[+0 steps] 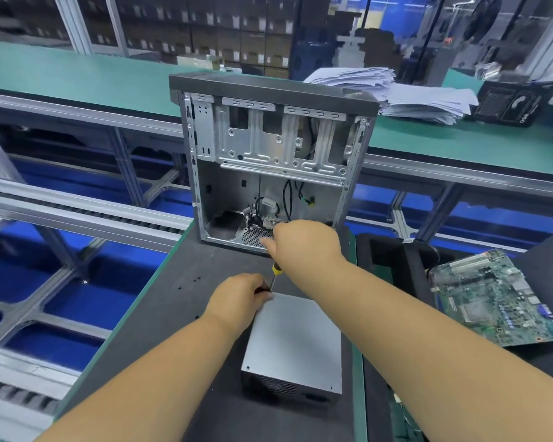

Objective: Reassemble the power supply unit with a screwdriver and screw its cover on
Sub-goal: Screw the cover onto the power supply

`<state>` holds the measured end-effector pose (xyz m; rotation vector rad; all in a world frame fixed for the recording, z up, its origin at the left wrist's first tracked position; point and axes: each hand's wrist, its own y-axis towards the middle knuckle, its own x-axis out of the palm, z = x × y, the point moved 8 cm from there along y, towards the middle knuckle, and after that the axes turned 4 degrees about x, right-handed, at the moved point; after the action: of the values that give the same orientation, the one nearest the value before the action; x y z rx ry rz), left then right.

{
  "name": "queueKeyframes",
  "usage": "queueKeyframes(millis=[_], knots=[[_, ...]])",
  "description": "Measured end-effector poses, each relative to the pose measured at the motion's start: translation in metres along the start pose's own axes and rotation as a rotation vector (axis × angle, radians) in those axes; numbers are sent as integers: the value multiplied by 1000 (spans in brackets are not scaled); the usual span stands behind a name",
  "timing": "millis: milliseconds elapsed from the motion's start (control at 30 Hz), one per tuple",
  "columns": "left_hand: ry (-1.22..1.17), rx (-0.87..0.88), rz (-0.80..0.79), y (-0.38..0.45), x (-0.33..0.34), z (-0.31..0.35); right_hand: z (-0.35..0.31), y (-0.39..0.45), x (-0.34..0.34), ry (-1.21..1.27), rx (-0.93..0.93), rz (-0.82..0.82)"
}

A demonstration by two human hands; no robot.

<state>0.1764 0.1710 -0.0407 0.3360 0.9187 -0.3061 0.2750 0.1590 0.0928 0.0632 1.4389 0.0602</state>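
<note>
Grey power supply unit (pixel 292 339) on dark mat (pixel 173 314); right hand (pixel 304 242) grips screwdriver (pixel 274 275), left hand (pixel 240 298) pinches its tip.

1. The screwdriver (pixel 275 275) handle is buried in the right hand (pixel 304 242); its tip is hidden behind the left hand (pixel 240 298)
2. Whether a screw sits at the power supply unit's (pixel 292 342) far-left corner cannot be told
3. The left fingertips are hidden
4. The specks (pixel 189 282) near the mat's left edge are too small to identify
</note>
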Motion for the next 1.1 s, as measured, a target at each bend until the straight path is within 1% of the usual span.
queueKeyframes(millis=[67,100,167,200,233,267,333,433,467,500,533,633,667,700,733,800,833,867,900,933,1000,1033,1067,1100], knots=[[-18,8,-1,0,1,-1,-3,-3,0,55,11,38],[-31,10,-3,0,1,-1,-5,-4,1,156,-22,5],[-47,3,-7,0,1,-2,-13,-6,4,342,-134,-160],[-49,-4,-10,0,1,-4,-15,-6,4,371,-183,-231],[-51,-6,-15,0,2,-5,-15,-5,5,357,-208,-264],[-53,-4,-20,1,2,-5,-14,-2,3,312,-212,-249],[-73,1,-26,3,3,-7,-8,5,4,172,-131,-193],[-81,21,-33,5,3,-6,16,13,6,-25,181,-155],[-73,30,-37,6,4,-6,21,13,5,-69,241,-144],[-69,38,-40,6,4,-6,25,12,8,-83,259,-154],[-69,45,-45,7,4,-6,26,11,11,-30,241,-179],[-64,64,-60,9,4,-8,10,2,9,397,27,-303],[-57,72,-65,9,4,-8,4,0,4,438,-47,-307],[-54,79,-67,9,4,-8,1,1,2,382,-78,-286],[-56,85,-68,9,4,-8,-1,2,0,273,-71,-233],[-57,96,-76,10,5,-7,-1,7,2,3,64,-127],[-56,102,-82,10,5,-7,3,8,2,-78,162,-107],[-60,106,-87,10,6,-7,4,8,3,-103,226,-90],[-65,108,-89,10,6,-6,4,7,4,-86,250,-92],[-68,111,-91,11,6,-6,3,5,5,-18,240,-100],[-70,110,-100,11,7,-7,-3,0,6,247,149,-186],[-75,104,-106,12,7,-8,-5,-3,4,341,100,-241],[-83,97,-111,11,7,-9,-6,-3,0,374,62,-263],[-97,90,-113,11,7,-9,-6,-2,-2,321,47,-262]])
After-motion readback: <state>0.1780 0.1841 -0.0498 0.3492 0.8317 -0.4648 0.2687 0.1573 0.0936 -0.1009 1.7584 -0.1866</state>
